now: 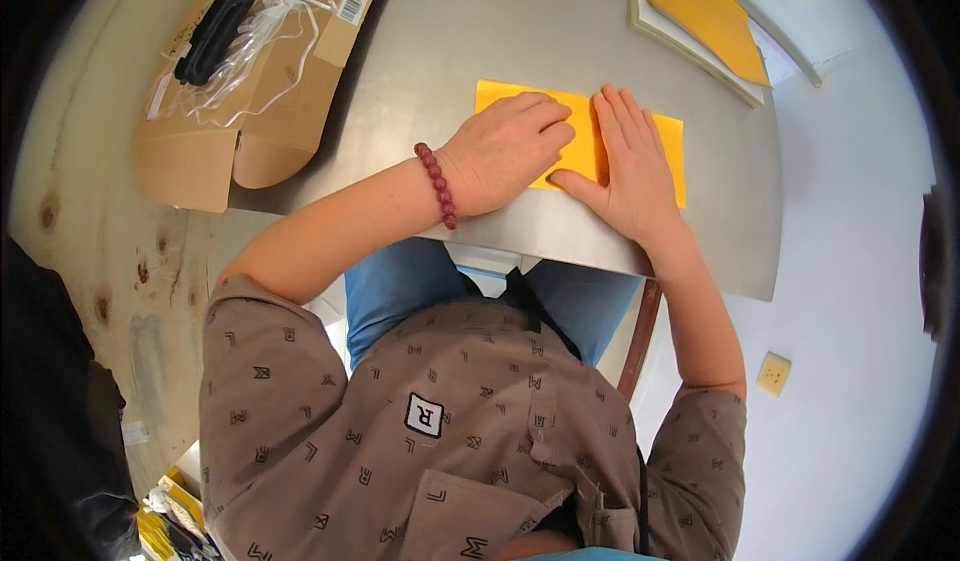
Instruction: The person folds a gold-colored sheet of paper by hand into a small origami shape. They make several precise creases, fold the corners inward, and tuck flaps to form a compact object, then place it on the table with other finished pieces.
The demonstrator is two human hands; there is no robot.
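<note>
A rectangular sheet of yellow paper [668,146] lies on the metal table under both my hands. My left hand [510,141] rests on its left part with the fingers curled under. What those fingers hold, if anything, is hidden beneath them. A dark red bead bracelet [435,186] circles that wrist. My right hand [632,166] lies flat on the right half of the sheet, fingers stretched away from me and thumb spread toward the left hand.
An open cardboard box [285,101] stands at the left with clear plastic strips [290,11] and a black case [215,36]. At the far right of the steel tabletop [430,51], yellow sheets [705,11] top a white stack. A wall socket [773,373] is at right.
</note>
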